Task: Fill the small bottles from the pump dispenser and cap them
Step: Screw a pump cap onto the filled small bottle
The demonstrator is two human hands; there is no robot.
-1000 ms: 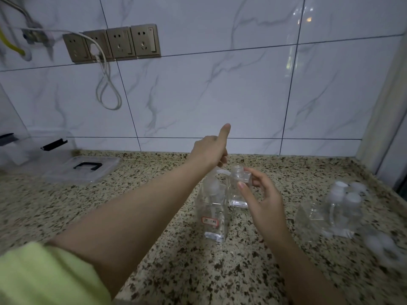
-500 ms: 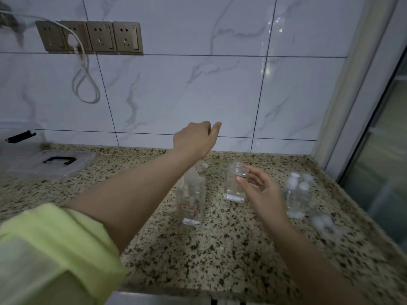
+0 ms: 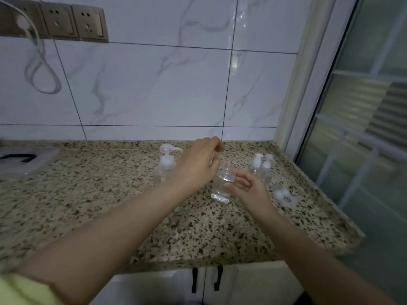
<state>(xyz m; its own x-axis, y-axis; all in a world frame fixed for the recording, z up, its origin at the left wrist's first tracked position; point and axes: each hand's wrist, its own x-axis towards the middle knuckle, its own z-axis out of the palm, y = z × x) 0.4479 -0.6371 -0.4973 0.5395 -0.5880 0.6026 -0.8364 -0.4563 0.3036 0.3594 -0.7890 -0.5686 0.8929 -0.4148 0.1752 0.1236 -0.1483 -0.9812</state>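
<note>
Between filling and capping, by the look of it. Left hand raised over the mouth of the small bottle, fingers curled loosely, off the pump dispenser just to its left; whether anything is pinched in those fingers cannot be told (too blurred). Right hand beside the bottle, fingers partly spread, fingertips touching near its neck, steadying rather than gripping. Bottle upright on the speckled counter, apparently uncapped. Capped bottles clustered further right, loose caps nearby. Next, probably: fetch a cap, seat it squarely on the neck, twist while bracing the bottle.
</note>
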